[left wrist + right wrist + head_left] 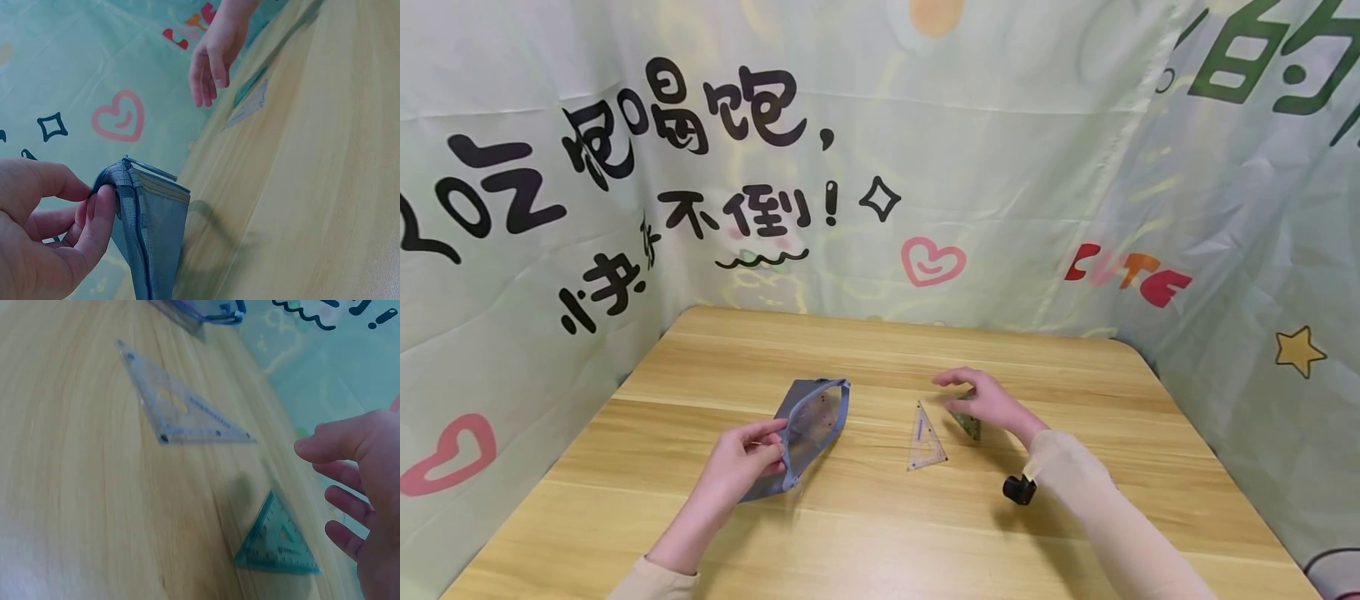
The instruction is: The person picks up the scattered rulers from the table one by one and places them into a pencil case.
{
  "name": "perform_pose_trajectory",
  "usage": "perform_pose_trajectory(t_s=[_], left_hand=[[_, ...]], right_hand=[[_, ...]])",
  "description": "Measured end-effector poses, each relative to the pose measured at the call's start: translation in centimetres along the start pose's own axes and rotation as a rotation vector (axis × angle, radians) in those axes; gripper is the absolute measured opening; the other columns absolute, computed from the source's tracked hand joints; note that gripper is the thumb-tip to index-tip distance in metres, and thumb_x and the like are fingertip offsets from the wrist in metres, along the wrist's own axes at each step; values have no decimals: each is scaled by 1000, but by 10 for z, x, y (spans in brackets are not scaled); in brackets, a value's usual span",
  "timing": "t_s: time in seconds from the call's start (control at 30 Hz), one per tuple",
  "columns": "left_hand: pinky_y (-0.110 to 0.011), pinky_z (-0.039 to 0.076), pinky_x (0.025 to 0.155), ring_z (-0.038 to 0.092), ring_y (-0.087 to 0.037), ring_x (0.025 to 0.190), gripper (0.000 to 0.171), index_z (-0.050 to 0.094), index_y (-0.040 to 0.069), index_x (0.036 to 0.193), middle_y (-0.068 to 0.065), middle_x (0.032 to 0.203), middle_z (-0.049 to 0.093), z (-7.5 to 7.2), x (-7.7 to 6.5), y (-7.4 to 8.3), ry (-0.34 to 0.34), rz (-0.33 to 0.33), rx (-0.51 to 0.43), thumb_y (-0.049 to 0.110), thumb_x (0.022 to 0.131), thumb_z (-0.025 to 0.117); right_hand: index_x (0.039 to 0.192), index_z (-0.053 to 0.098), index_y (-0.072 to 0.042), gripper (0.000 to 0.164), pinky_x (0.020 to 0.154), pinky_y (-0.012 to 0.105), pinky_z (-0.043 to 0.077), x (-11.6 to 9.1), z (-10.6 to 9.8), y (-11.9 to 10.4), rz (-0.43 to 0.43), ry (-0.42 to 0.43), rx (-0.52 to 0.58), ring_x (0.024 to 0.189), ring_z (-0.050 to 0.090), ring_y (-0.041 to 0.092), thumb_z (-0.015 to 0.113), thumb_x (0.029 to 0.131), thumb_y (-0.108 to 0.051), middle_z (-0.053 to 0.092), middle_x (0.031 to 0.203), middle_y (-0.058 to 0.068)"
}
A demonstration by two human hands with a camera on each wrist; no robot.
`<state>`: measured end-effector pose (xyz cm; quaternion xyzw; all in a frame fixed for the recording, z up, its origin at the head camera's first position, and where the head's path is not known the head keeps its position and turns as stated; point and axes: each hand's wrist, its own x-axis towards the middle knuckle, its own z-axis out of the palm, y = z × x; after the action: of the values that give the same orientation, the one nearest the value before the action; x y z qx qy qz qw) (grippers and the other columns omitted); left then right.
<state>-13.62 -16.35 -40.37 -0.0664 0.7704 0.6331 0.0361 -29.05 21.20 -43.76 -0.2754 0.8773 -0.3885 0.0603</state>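
A blue-grey zip pouch (811,433) stands on the left part of the table with its mouth spread wide. My left hand (739,465) pinches one edge of that mouth between thumb and fingers, as the left wrist view shows at the zip (142,237). Over to the right, my right hand (994,405) hovers with loosely bent fingers and nothing in them. Beneath it lies a green triangular set square (269,553), partly covered by the hand in the head view. A clear set square (150,403) lies flat between the pouch and the green one.
The wooden table (865,533) carries these things. Printed cloth curtains (1015,167) hang close behind it and on both sides. A black wrist camera (1018,490) hangs below the right sleeve (1075,475).
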Motion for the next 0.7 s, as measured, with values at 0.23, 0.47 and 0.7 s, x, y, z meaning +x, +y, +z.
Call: perform_pose_trajectory(t_s=[0.23, 0.47, 0.7], left_hand=[[-21, 60, 72, 62, -12, 80, 44, 55, -8, 134, -7, 95, 57, 2, 0, 0, -1, 1, -17, -6, 90, 57], [-21, 60, 72, 61, -11, 79, 45, 54, -9, 135, -7, 95, 56, 2, -1, -1, -13, 7, -17, -6, 89, 56], [-21, 60, 72, 60, -11, 80, 45, 53, -9, 135, -7, 96, 55, 3, 0, -2, -23, 11, -21, -6, 90, 56]], right_hand=[[133, 59, -3, 45, 105, 61, 46, -3, -1, 8, -38, -27, -40, 134, 46, 42, 67, 90, -3, 57, 140, 16], [133, 59, -4, 46, 108, 62, 42, -8, -3, 19, -36, -28, -73, 132, 49, 41, 67, 88, -2, 59, 138, 16], [130, 61, -2, 50, 108, 60, 44, -13, -3, 29, -64, -19, -89, 126, 54, 40, 64, 81, 9, 61, 134, 16]])
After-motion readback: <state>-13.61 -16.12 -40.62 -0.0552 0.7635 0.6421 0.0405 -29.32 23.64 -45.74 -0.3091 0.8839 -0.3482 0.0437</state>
